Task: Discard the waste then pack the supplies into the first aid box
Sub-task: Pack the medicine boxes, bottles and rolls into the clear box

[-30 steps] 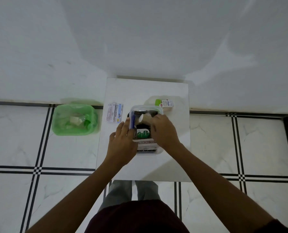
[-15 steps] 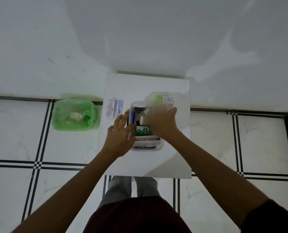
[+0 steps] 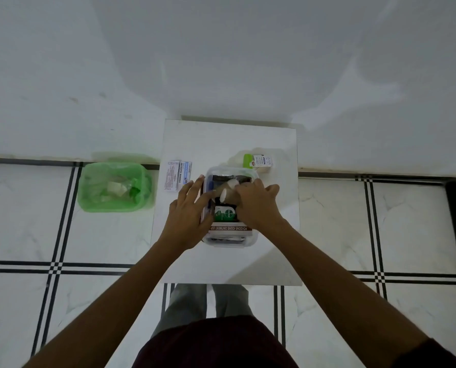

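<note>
The clear plastic first aid box [image 3: 230,241] stands in the middle of the small white table [image 3: 221,139]. Inside it lie a green Dettol bottle [image 3: 225,213], a povidone-iodine ointment carton [image 3: 230,228] and a tan bandage roll [image 3: 228,193]. My left hand [image 3: 188,216] grips the box's left wall, thumb over the rim and fingers spread outside. My right hand [image 3: 257,203] reaches into the box from the right, its fingers on the roll. An antiseptic bandage carton [image 3: 177,176] lies on the table left of the box. A green-capped labelled pack [image 3: 258,161] lies behind the box.
A green bin [image 3: 88,192] lined with a bag and holding waste stands on the tiled floor left of the table. The table's far edge meets a white wall. My legs show below the table's near edge.
My right hand swung toward the box's far right corner, then came back onto the roll. My left hand stayed at the box's left wall, with its fingers now more spread.
</note>
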Available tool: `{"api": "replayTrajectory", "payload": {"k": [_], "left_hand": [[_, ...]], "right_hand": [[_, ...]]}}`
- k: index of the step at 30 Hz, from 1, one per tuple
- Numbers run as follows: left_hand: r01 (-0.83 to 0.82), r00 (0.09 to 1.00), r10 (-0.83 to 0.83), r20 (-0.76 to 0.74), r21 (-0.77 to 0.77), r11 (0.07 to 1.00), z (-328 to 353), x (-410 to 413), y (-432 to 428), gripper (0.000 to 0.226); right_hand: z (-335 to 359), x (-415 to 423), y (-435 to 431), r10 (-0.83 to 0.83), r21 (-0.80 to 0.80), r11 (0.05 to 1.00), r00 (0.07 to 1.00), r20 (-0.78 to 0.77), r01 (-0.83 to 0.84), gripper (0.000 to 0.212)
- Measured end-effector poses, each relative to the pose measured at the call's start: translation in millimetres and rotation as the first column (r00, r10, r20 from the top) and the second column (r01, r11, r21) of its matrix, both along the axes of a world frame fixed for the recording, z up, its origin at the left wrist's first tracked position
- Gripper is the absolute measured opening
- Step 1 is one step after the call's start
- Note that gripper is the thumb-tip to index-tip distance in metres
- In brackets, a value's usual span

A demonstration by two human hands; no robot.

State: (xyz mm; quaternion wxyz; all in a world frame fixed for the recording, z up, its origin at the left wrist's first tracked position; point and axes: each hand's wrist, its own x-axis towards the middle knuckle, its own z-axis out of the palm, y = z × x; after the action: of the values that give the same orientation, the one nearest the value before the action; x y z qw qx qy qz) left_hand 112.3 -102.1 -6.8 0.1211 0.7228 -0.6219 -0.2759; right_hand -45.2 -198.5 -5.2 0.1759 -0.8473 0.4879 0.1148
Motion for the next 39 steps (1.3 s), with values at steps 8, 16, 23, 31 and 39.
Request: {"api": "replayTrajectory", "payload": {"k": [8,16,23,31,39], "left_hand": [[-0.167,0.981,0.151,-0.118,-0.141,0.976,0,42,-22,0.055],[0.098,0.965,-0.148,0.217,0.225,0.969,-25,98,-71,0.098],[0.114,0.968,-0.180,0.174,0.335,0.935,-54,104,-83,0.116],[0.052,0.989,-0.080,0.125,0.218,0.975,-56,104,-88,0.098],[-0.264,0.960,0.273,-0.070,0.116,0.958,-49,104,-86,0.024]], "right_hand": [[29,-16,-30,-0.244,0.003,0.966,0.902,0.357,0.260,0.031],[5,-20,-92,-0.075,-0.038,0.997,0.997,-0.017,0.074,0.060],[-27,-14,-101,0.046,-0.046,0.998,0.994,-0.101,-0.051,0.062],[-27,-13,-105,0.006,-0.078,0.997,0.999,-0.046,-0.010,0.053],[-23,-23,-98,-0.133,-0.123,0.981,0.984,0.121,0.148,0.051]]}}
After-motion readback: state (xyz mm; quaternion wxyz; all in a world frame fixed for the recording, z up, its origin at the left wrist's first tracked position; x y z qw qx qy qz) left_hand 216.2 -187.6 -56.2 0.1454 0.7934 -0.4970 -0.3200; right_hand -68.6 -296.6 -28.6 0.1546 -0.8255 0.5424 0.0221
